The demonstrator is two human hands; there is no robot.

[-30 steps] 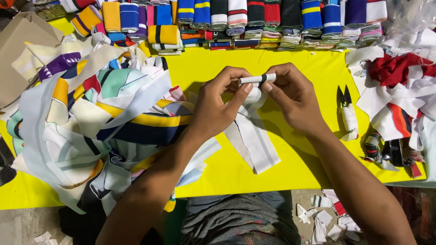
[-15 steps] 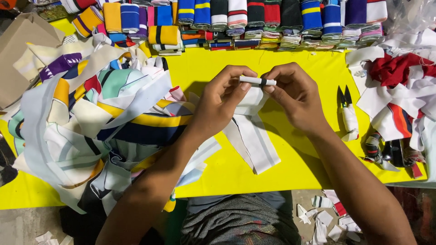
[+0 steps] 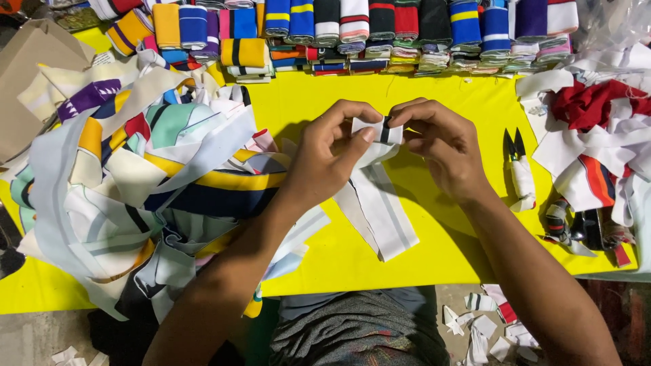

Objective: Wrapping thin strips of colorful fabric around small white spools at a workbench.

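Note:
My left hand [image 3: 332, 152] and my right hand [image 3: 437, 142] meet above the yellow table [image 3: 447, 102], both pinching the folded top of a white fabric strip [image 3: 380, 203] with a black stripe near the fold. The strip's two loose ends hang down onto the table toward me. A big heap of mixed coloured fabric strips [image 3: 135, 183] lies just left of my left forearm.
Folded striped fabric rolls [image 3: 380, 30] line the table's far edge. Small thread snips [image 3: 519, 166] lie right of my right hand. A pile of red and white fabric pieces [image 3: 597, 135] fills the right side. A cardboard box [image 3: 30, 74] sits far left. Scraps lie on the floor [image 3: 488, 325].
Both hands have kept their place and turned the strip's top, so the fold with its black stripe now faces me more. The hanging ends shifted slightly.

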